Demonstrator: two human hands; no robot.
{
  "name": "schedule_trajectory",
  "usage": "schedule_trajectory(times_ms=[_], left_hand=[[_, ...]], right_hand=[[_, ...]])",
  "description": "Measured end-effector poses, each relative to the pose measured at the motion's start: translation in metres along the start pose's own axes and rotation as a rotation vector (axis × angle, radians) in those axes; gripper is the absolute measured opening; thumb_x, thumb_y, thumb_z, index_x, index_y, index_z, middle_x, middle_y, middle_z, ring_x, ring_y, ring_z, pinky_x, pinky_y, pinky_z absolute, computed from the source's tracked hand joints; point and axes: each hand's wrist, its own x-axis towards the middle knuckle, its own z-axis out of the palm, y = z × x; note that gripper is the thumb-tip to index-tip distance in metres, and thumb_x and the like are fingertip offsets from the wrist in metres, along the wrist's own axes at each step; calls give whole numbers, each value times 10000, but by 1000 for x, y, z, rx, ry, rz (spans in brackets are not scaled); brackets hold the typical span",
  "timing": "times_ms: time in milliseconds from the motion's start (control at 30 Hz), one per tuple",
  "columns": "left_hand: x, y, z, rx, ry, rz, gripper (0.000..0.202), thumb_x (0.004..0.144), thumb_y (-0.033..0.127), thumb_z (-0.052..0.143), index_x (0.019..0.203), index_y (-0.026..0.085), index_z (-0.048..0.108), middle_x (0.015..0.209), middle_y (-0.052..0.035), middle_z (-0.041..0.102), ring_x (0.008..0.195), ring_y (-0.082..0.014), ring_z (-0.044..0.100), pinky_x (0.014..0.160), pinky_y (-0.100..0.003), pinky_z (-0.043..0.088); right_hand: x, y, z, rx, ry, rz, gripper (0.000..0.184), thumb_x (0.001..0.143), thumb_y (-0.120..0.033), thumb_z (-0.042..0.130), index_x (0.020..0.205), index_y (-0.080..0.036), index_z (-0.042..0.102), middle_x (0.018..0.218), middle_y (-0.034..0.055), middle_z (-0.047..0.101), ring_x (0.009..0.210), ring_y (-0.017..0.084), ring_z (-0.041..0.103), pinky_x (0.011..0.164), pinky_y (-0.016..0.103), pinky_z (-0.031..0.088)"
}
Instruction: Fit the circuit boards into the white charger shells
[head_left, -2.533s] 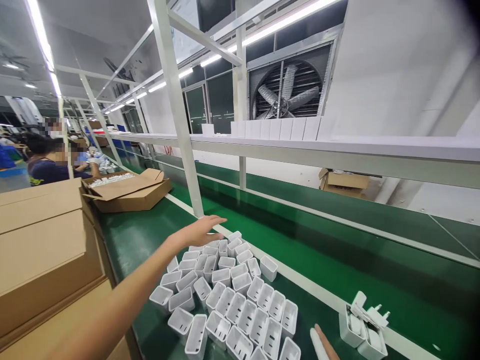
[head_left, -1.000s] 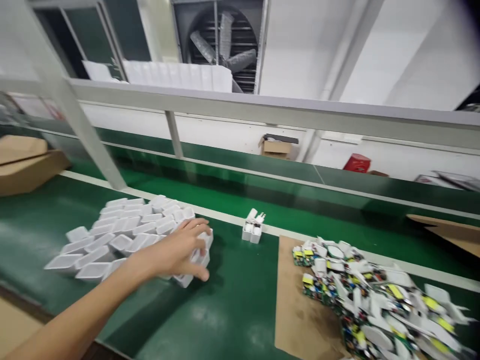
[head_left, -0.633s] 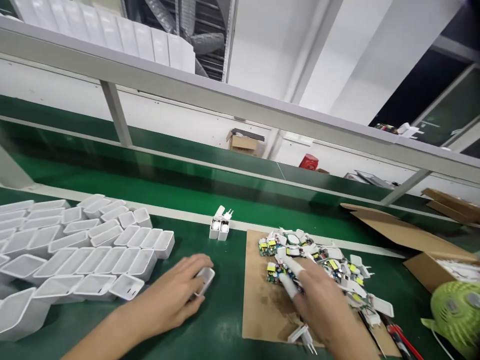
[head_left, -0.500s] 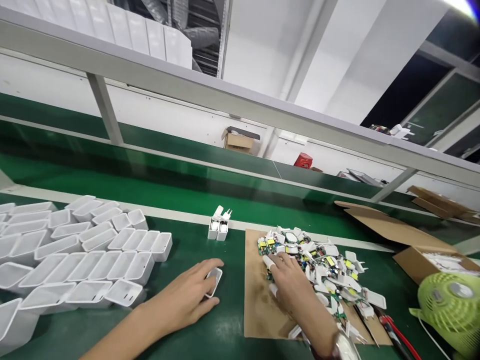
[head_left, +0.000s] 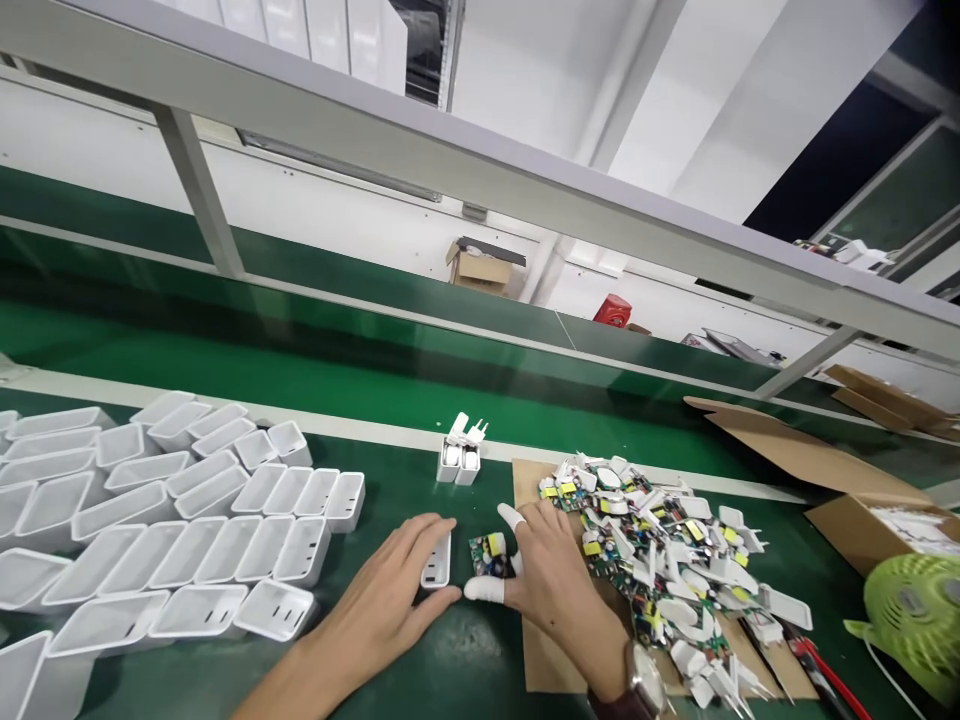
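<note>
My left hand [head_left: 386, 585] grips a small white plastic case [head_left: 437, 562] just above the green bench, thumb on the near side and fingers on the far side. Slots show inside the case. To its right, my right hand [head_left: 555, 565] has a small circuit board [head_left: 486, 553] with a yellow-wrapped part between thumb and fingers. White covers sit on that thumb and index finger. A small gap separates board and case. Behind both hands stand two filled white cases [head_left: 457, 463] with white plug parts on top.
Rows of open white cases [head_left: 255, 540] cover the left side. A pile of circuit boards and white plug parts [head_left: 667, 560] lies on a cardboard sheet [head_left: 551, 650] at right. Red-handled pliers [head_left: 829, 675], a green fan [head_left: 911, 620] and a cardboard box [head_left: 844, 520] stand beyond.
My right hand has moved left from the pile, bringing a circuit board to the case. My left hand still has the case, now turned with its slots in view. The camera view has shifted slightly.
</note>
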Motion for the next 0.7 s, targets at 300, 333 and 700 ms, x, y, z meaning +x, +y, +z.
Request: schedule_trajectory(times_ms=[300, 333, 700], left_hand=[[-2, 6, 2, -78, -40, -142, 711, 1006, 316, 646, 1629, 328, 304, 1548, -125, 522, 1382, -330, 601, 1089, -458, 591], [-2, 6, 3, -94, -35, -158, 734, 1000, 306, 655, 1635, 329, 290, 1546, -128, 522, 1382, -332, 600, 1094, -462, 587], [0, 13, -1, -164, -116, -274, 1038, 891, 247, 759, 1672, 341, 81, 1665, -195, 293, 1483, -408, 471, 1164, -606, 508]], right_hand=[[-2, 29, 18, 263, -234, -185, 723, 838, -95, 671, 1535, -197, 506, 1475, 164, 600, 1438, 324, 529, 1167, 500, 502], [-2, 27, 22, 284, -179, -192, 689, 849, -92, 645, 1518, -195, 518, 1409, 155, 635, 1378, 309, 582, 1141, 487, 527], [-4, 31, 70, 192, 185, -237, 592, 885, -109, 565, 1473, -148, 513, 1369, 195, 654, 1316, 343, 626, 1065, 552, 590]])
